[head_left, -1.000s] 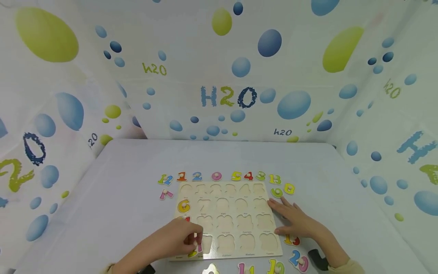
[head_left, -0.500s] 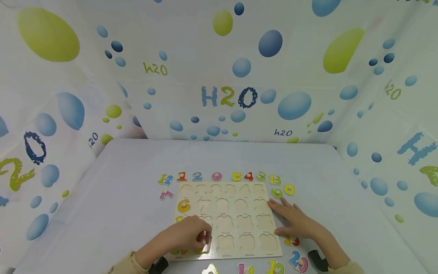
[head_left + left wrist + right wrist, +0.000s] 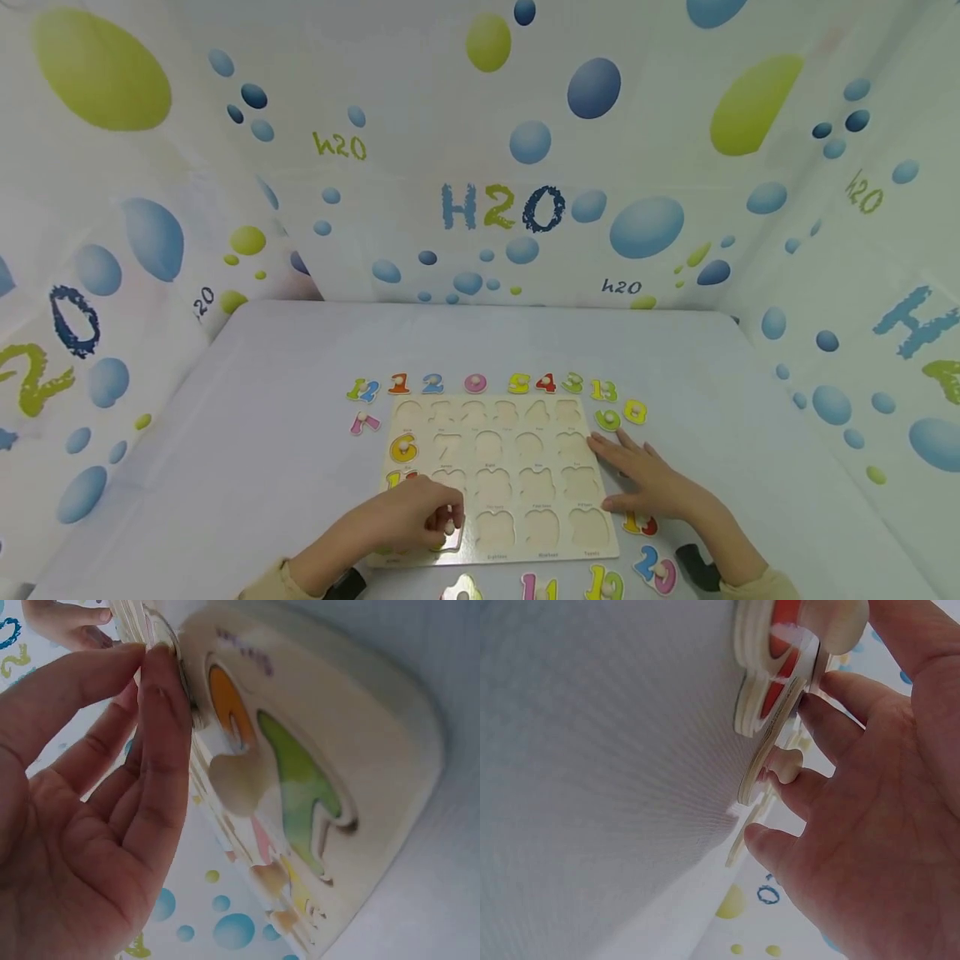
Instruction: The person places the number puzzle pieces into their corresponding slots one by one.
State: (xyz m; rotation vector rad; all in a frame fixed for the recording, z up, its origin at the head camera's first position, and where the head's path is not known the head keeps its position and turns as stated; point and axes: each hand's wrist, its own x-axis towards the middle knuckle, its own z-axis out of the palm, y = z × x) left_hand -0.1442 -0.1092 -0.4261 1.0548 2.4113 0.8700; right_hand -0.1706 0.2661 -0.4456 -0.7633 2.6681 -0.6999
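Observation:
A wooden number puzzle board (image 3: 472, 467) lies on the white table. My left hand (image 3: 412, 512) is over its front row, second recess from the left. Thumb and fingertips pinch the knob of a number puzzle piece (image 3: 454, 540); its figure is mostly hidden by the hand. In the left wrist view, a green and orange number piece (image 3: 304, 787) sits in the corner recess beside the hand. A yellow 6 (image 3: 403, 448) also lies in the left column. My right hand (image 3: 652, 479) rests with spread fingers at the board's right edge, near a knobbed red-orange piece (image 3: 784, 630).
Loose number pieces line the board's back, among them a pink 0 (image 3: 476, 383) and a red 4 (image 3: 546, 383). A pink 7 (image 3: 365, 423) lies left, a yellow 8 (image 3: 635, 412) right. A blue and pink 20 (image 3: 655, 571) lies front right. Patterned cloth (image 3: 480, 167) surrounds the table.
My left hand has moved slightly right with its piece, from between the first two front recesses to over the second, and has stayed there. The right hand has not moved.

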